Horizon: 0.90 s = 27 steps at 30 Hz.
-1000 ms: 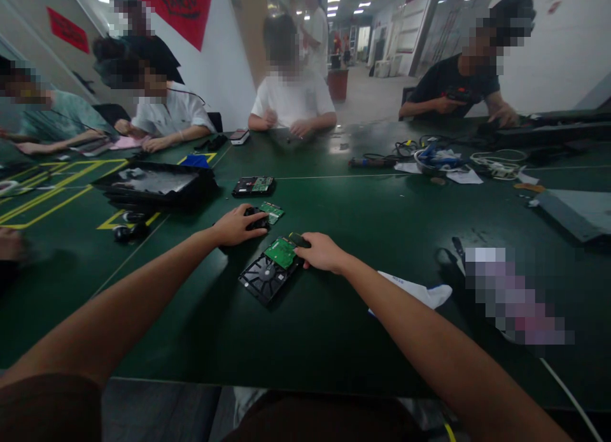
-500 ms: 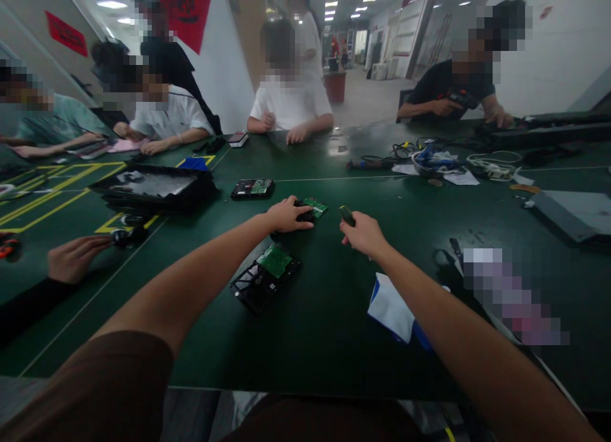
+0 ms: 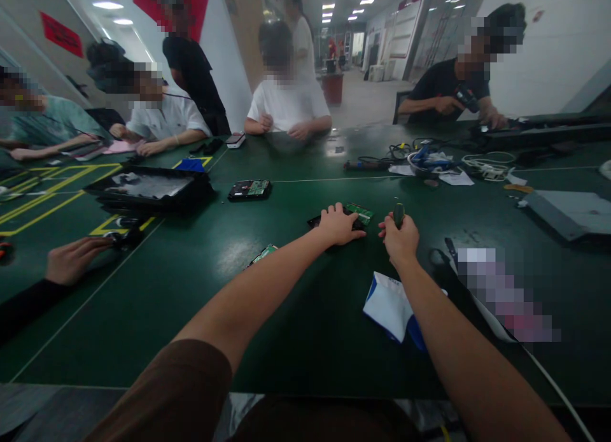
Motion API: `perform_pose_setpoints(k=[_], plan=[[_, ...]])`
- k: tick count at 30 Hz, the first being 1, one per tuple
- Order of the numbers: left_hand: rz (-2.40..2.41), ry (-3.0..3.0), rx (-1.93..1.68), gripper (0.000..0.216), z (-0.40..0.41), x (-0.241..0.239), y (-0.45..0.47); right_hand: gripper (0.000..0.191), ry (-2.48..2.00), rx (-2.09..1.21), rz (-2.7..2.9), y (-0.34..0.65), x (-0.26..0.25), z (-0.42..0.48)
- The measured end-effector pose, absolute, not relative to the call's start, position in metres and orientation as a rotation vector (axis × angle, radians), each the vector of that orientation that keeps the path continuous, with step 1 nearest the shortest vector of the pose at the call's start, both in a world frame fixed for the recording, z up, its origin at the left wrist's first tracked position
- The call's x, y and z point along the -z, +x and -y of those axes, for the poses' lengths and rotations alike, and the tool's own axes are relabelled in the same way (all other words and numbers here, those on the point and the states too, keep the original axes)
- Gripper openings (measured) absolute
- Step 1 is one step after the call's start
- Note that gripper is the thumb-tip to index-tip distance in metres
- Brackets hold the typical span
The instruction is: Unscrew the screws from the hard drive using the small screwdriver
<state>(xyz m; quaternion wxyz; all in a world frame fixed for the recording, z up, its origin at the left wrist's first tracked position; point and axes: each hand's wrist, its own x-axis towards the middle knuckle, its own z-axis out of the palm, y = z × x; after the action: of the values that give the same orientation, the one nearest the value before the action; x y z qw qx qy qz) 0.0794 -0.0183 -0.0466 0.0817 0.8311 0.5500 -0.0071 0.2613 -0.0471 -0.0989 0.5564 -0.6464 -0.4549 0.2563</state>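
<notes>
My left hand [image 3: 340, 225] lies over a dark hard drive [image 3: 316, 222], its fingers and thumb gripping it against the table. A green circuit board [image 3: 361, 214] sticks out at the right side of that hand. Just to the right, my right hand [image 3: 400, 238] is closed around the green handle of a screwdriver [image 3: 398, 215], which is held apart from the drive. Under my left forearm, a second drive [image 3: 264, 254] is mostly hidden. A third hard drive [image 3: 249, 189] rests farther back.
A black tray [image 3: 153, 187] stands at left, near another person's hand [image 3: 79, 258]. A white-and-blue packet [image 3: 389, 305] lies beside my right forearm. Tangled cables [image 3: 432, 158] and a grey metal case [image 3: 570, 213] are at right. Several people sit around the green table [image 3: 305, 340].
My left hand has slid the hard drive and its board to the right. My right hand has moved right with the screwdriver, now more upright. My left forearm now covers the nearer drive.
</notes>
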Motion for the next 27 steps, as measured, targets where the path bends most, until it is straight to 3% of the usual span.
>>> perform_pose_setpoints(k=[7,16,23,27], plan=[[-1.700,2.524,-0.134,0.120,0.048,0.030,0.073,0.034,-1.564,-0.589,1.079,0.264,0.100,0.047],[-2.010,2.163,0.236,0.076,0.119,-0.004,-0.087,0.031,-1.562,-0.594,1.113,0.258,0.097,0.048],[-1.912,2.037,0.030,0.111,0.162,0.016,-0.097,0.032,-1.572,-0.566,1.111,0.258,0.097,0.049],[-1.931,2.039,0.005,0.113,0.164,0.024,-0.092,0.032,-1.569,-0.564,1.122,0.259,0.099,0.048]])
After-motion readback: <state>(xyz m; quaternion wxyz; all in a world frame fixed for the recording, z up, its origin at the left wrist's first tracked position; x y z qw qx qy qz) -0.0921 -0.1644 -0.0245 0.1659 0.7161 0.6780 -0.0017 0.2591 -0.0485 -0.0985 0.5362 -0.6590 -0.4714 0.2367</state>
